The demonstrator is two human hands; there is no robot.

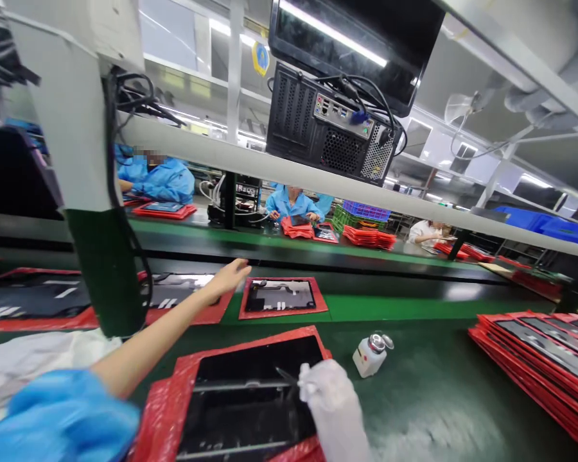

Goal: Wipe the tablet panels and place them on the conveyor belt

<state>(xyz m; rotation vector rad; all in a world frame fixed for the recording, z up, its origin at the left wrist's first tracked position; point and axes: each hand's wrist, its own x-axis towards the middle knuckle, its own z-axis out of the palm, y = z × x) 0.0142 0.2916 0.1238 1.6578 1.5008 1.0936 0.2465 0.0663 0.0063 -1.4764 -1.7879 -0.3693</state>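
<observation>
Green workbench (428, 391), factory hall behind; near black panel (245, 417) lies on red bubble-wrap sleeves (158, 410). Right hand (332, 398), white-covered, pinches a slim pointed tool (287, 376), probably tweezers (blurred), over it. Left hand (228, 279), fingers loosely extended, apparently gripping nothing, hovers beside a far panel (293, 296). Advisable: keep the point clear of the black surface while reaching.

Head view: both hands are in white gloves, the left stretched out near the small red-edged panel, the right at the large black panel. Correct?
Not quite: the left hand is bare. The head view shows a white glove on the right hand only, at the large black panel; the left is stretched out near the small red-edged panel, as you say.
</observation>
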